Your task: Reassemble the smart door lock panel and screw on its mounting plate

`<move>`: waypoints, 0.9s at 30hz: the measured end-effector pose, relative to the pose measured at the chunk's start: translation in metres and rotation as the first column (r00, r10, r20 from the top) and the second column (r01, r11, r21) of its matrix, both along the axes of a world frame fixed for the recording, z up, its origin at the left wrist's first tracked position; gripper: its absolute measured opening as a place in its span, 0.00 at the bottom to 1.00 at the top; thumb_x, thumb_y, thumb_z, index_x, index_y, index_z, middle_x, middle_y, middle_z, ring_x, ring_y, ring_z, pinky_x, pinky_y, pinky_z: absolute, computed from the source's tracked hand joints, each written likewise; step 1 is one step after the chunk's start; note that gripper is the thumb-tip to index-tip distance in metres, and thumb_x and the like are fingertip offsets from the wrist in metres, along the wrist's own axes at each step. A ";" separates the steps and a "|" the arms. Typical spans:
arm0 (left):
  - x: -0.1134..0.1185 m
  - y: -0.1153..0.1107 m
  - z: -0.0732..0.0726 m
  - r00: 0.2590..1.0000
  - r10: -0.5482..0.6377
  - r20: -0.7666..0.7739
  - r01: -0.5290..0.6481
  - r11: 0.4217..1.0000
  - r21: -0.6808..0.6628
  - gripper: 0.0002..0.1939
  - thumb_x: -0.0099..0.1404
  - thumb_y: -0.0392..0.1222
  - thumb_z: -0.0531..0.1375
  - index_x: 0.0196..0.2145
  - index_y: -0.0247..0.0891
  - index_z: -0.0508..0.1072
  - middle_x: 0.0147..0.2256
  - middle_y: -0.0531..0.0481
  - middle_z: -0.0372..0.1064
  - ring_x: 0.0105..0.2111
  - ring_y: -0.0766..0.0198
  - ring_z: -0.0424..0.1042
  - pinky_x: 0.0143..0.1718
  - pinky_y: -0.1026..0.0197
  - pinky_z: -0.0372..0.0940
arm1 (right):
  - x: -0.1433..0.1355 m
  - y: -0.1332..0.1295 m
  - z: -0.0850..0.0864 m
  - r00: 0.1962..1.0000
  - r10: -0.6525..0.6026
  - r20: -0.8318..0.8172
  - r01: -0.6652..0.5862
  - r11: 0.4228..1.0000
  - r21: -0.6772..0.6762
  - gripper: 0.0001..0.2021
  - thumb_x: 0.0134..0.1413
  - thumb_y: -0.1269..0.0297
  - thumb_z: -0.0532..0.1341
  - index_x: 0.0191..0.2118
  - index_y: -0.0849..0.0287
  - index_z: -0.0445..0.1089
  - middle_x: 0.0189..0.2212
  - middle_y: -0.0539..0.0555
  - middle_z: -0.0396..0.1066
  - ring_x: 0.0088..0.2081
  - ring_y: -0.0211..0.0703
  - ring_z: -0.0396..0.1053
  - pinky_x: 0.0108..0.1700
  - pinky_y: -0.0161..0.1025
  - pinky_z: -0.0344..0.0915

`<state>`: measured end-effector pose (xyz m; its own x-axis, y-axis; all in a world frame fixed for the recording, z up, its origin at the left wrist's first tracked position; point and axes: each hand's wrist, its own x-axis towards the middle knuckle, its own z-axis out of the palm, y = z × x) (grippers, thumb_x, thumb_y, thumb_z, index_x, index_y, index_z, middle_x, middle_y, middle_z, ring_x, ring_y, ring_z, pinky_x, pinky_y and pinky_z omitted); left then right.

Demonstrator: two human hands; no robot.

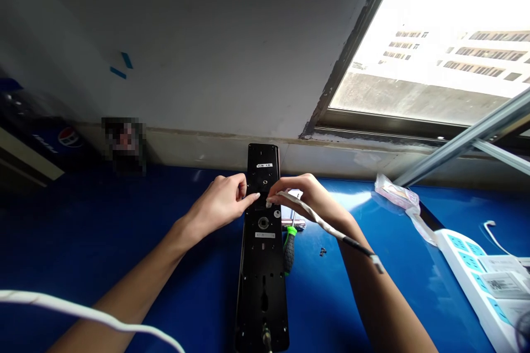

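A long black metal housing [265,265] lies lengthwise in front of me on the blue table. It bears white labels, small holes and a round fitting. My left hand [221,198] is at its left edge, fingers curled against the side and thumb stretched onto the face. My right hand [312,194] pinches the white end of a wrapped cable [318,220] over the upper middle of the housing. That cable slants down over my right forearm to a black-sleeved end. Beside the housing lies a green-and-black screwdriver [290,248], its shaft partly behind my right hand.
Small black screws [323,252] lie right of the screwdriver. A white power strip [467,276], a plastic-wrapped packet [395,193] and a metal frame bar [459,140] stand at the right. A white cord [83,310] crosses my left forearm. Wall and window lie behind.
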<state>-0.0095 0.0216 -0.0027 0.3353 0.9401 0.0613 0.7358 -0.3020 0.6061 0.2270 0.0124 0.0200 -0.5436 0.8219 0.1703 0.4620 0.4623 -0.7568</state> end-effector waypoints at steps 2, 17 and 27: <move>0.000 0.001 -0.001 1.000 -0.002 -0.013 0.003 0.998 0.069 0.16 0.67 0.56 0.65 0.32 0.42 0.67 0.25 0.55 0.71 0.23 0.61 0.70 0.25 0.61 0.57 | -0.002 0.002 -0.004 0.999 0.023 0.030 -0.023 1.000 0.015 0.16 0.65 0.50 0.65 0.38 0.59 0.81 0.30 0.51 0.79 0.32 0.39 0.70 0.35 0.36 0.64; 0.021 0.014 -0.035 0.955 -0.188 0.227 0.032 0.832 0.554 0.05 0.69 0.37 0.67 0.43 0.42 0.82 0.44 0.48 0.71 0.47 0.57 0.71 0.51 0.53 0.72 | 0.016 0.008 -0.002 0.976 0.198 0.092 -0.193 0.979 -0.064 0.09 0.60 0.67 0.68 0.45 0.51 0.83 0.44 0.52 0.80 0.36 0.39 0.76 0.37 0.36 0.70; 0.019 0.011 -0.035 0.846 -0.005 0.533 0.003 1.000 0.004 0.37 0.66 0.50 0.69 0.67 0.48 0.59 0.54 0.43 0.73 0.49 0.52 0.79 0.49 0.51 0.77 | 0.007 0.016 -0.022 0.953 -0.302 -0.026 0.301 0.952 -0.052 0.13 0.60 0.53 0.67 0.38 0.54 0.65 0.33 0.51 0.73 0.32 0.40 0.69 0.33 0.39 0.66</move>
